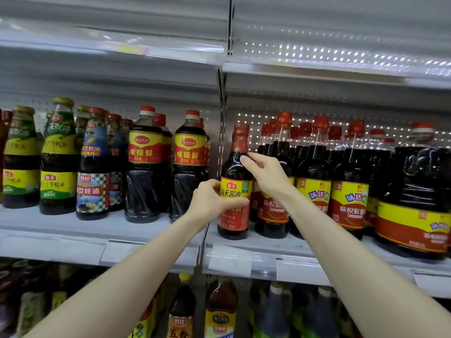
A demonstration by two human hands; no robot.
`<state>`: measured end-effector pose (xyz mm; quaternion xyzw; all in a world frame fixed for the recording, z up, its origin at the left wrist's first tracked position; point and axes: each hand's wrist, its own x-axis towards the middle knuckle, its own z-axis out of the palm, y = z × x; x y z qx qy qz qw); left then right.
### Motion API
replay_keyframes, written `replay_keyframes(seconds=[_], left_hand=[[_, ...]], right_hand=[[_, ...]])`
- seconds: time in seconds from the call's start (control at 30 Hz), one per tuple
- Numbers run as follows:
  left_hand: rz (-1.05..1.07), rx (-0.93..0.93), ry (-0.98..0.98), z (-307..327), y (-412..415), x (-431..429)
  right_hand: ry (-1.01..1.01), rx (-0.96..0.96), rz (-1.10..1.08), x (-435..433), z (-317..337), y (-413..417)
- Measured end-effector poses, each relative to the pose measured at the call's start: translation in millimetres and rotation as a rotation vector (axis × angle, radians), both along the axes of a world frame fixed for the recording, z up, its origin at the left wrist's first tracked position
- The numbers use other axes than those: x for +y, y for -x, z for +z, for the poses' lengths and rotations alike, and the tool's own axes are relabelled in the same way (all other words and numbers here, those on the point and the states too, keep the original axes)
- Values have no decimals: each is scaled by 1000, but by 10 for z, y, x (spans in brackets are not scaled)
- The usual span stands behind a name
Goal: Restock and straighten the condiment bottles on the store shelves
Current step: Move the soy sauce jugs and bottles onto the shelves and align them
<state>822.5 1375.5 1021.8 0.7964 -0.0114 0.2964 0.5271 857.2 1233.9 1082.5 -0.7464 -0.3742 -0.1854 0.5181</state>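
Note:
A dark soy sauce bottle (234, 167) with a red cap and a red-and-yellow label stands upright at the left end of the right shelf bay (268, 242). My left hand (210, 200) wraps around its label from the left. My right hand (264, 173) rests against the bottle's shoulder on the right, fingers curled on the glass. Behind that hand stand rows of similar dark bottles (312, 181) with red caps.
Two large dark bottles with yellow-red labels (146, 164) and several oyster sauce bottles (58, 157) fill the left bay. A big jug (415, 196) stands at the far right. An upper shelf edge (317, 71) hangs overhead. More bottles (219, 311) sit on the shelf below.

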Motion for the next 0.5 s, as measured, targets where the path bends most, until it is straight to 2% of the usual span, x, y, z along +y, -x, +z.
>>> replay_keyframes(seconds=[0.2,0.5], left_hand=[[-134,60,26,11,47,84],[-23,0,-12,-49,53,55]], right_hand=[[36,50,-43,30,-26,-127],[36,199,-16,78,-74,-151]])
